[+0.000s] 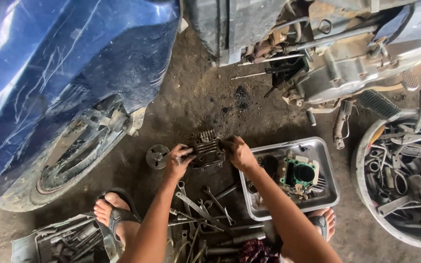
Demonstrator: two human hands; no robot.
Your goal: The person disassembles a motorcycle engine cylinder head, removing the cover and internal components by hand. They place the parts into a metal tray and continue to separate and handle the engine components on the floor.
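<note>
two hands gripped a finned cylinder head (207, 150) just left of the metal tray (325, 160): left hand (178, 161) and right hand (239, 153) had fingers closed on its sides. judged risk: greasy fingers could slip, dropping it onto the wrenches (205, 204) below the tray's left edge.

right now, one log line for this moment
left hand: grips finned cylinder head | right hand: grips same | site: dirt floor beside metal tray
</note>
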